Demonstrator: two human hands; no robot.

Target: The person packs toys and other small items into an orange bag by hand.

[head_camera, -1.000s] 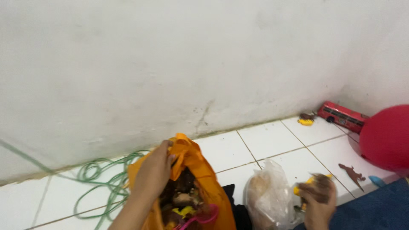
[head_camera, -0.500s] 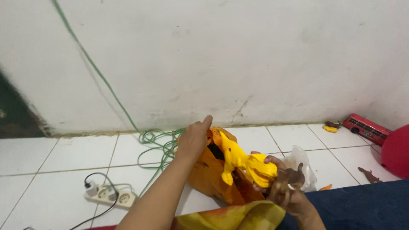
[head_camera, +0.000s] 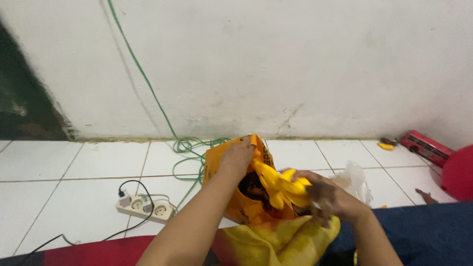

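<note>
An orange bag (head_camera: pixel 221 165) stands open on the white tiled floor near the wall. My left hand (head_camera: pixel 237 156) grips its upper rim and holds the mouth apart. My right hand (head_camera: pixel 327 197) is closed on a yellow toy dinosaur (head_camera: pixel 281 187), which lies over the bag's opening with its tail end inside. Dark toys show inside the bag below it. A yellow cloth (head_camera: pixel 276 241) lies in front of the bag, between my arms.
A white power strip (head_camera: pixel 145 207) with plugs sits on the floor at left, and a green cable (head_camera: pixel 189 148) coils by the wall. A clear plastic bag (head_camera: pixel 357 180), a red toy bus (head_camera: pixel 426 147), a red balloon (head_camera: pixel 459 172) and a blue mat (head_camera: pixel 428 231) lie at right.
My right hand has lowered the yellow dinosaur toward the bag's mouth. The brown toy seen in that hand is no longer visible. The view has shifted slightly left.
</note>
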